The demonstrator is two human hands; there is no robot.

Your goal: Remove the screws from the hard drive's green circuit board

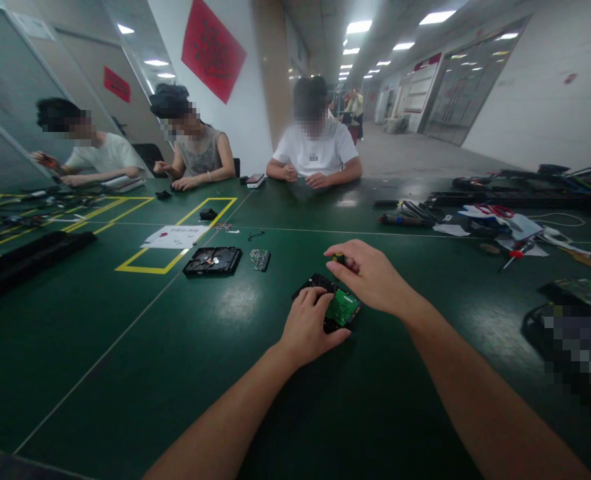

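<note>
A hard drive [346, 308] with its green circuit board facing up lies on the green table in front of me. My left hand [311, 327] grips it, fingers curled over the left side and thumb along the near edge. Above its far side, my right hand [370, 270] is closed round a small screwdriver [339, 258] with a yellow and black handle, pointing down at the drive. The screwdriver's tip is hard to make out. Further left on the table are a second black drive body [214, 261] and a small loose circuit board [260, 259].
A white paper sheet [175, 237] lies in a yellow taped outline. On the right are cables [418, 212], a red-handled screwdriver [516, 253] and white gloves [500, 217]. A long black part [30, 263] lies at left. Three people sit across the table, one facing me [314, 150].
</note>
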